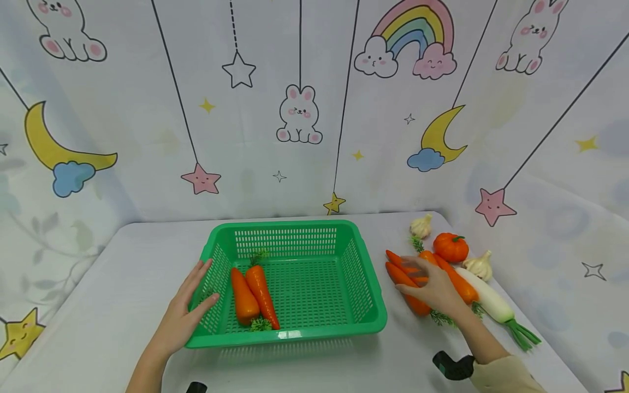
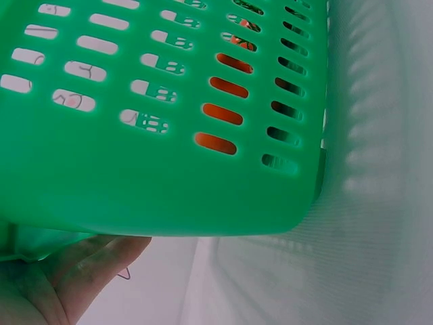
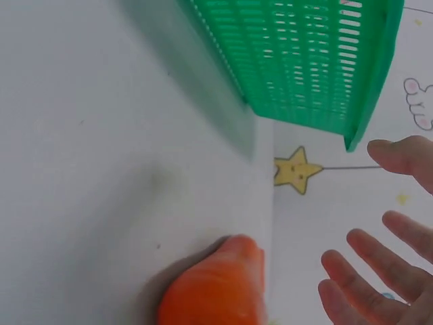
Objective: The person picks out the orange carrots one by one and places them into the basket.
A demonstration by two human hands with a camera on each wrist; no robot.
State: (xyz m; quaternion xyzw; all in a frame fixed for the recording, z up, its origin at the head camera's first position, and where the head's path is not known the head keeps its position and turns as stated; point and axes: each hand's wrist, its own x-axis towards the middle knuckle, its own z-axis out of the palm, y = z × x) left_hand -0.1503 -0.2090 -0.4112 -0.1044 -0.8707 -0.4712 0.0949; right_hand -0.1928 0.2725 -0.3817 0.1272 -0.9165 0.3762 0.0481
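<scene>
My left hand (image 1: 179, 314) rests at the left rim of a green plastic basket (image 1: 366, 289), its fingers extended and the thumb reaching over the edge. Inside lie two carrots, a thick one (image 1: 244, 299) and a slimmer one (image 1: 262, 293), both toward the left. In the left wrist view, orange shows through the slots of the basket wall (image 2: 169, 196). My right hand (image 1: 434, 286) hovers over loose carrots (image 1: 413, 300) to the right of the basket, fingers spread and partly hiding them. The right wrist view has the fingers apart from the nearest carrot (image 3: 215, 291).
Beyond the right hand are an orange pumpkin (image 1: 450, 248), one garlic bulb (image 1: 421, 226) at the back and another garlic bulb (image 1: 479, 266). A white radish (image 1: 491, 300) with green stems lies along the table's right edge. A patterned curtain (image 1: 275, 125) stands behind the white table (image 1: 147, 262).
</scene>
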